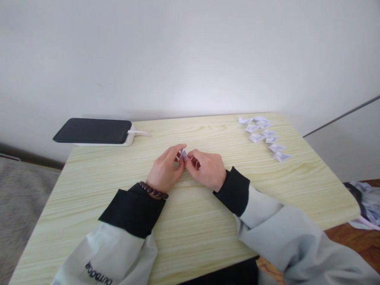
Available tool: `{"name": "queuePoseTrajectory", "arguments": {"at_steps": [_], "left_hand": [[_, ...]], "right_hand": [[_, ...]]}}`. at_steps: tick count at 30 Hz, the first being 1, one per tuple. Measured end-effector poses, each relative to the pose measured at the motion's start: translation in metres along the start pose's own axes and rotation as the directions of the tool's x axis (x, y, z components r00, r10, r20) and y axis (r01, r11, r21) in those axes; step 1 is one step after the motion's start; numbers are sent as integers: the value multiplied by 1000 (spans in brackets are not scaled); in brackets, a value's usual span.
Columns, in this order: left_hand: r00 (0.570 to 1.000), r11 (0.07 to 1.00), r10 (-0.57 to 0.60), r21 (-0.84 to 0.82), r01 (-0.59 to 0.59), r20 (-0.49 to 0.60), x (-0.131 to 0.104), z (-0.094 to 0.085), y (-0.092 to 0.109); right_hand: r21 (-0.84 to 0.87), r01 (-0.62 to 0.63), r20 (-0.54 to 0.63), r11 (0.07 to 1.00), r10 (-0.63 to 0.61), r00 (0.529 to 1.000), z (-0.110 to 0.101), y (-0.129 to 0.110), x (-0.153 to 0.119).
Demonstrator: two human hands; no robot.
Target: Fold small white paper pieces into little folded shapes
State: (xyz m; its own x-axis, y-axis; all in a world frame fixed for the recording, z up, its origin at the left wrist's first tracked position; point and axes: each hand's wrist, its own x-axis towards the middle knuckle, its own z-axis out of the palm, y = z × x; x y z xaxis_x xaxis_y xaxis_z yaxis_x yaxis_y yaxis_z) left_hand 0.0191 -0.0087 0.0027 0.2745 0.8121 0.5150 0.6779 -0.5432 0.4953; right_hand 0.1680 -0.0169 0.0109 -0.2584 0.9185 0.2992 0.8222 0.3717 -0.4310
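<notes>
Near the middle of the wooden table, a small folded white paper [183, 154] is pinched between my two hands. My left hand [166, 168], with a dark bead bracelet at the wrist, has its thumb and fingers closed on the paper. From the other side my right hand [208, 168] meets it, thumb and index finger pressed at the paper's edge. The fingers cover much of the paper, so its full shape is hidden. Several small folded white paper pieces [256, 137] lie in a loose cluster at the back right of the table.
On the table's back left lies a black-topped white device [95, 131] with a white cable [139, 133] at its right end. A white wall [190, 59] stands behind the table [202, 225]. A dark object [228, 275] shows at the front edge. Bagged items [368, 198] are at the far right.
</notes>
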Motion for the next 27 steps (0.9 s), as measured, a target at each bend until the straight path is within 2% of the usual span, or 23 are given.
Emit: {"name": "queuePoseTrajectory", "arguments": {"at_steps": [7,11,17,20,23,27], "left_hand": [[1000,1000,14,-6,-13,12,0,1,1],[999,999,33,8,-33,14,0,1,-1],[1000,964,16,265,-10,-20,-2,3,-8],[999,924,48,381,-42,-5,-4,4,-9],[996,877,75,478,-40,-53,-5,2,-6],[997,865,1,501,41,-83,-4,0,-1]], "right_hand": [[-42,-89,14,995,90,996,2,-14,3],[-94,-75,-29,993,73,997,3,-17,7],[-178,-5,-10,984,3,1000,6,-11,10],[-197,37,7,980,-37,999,6,-8,11],[-219,35,-10,975,-38,999,5,-7,12],[-237,19,-57,971,-33,998,6,-5,12]]}}
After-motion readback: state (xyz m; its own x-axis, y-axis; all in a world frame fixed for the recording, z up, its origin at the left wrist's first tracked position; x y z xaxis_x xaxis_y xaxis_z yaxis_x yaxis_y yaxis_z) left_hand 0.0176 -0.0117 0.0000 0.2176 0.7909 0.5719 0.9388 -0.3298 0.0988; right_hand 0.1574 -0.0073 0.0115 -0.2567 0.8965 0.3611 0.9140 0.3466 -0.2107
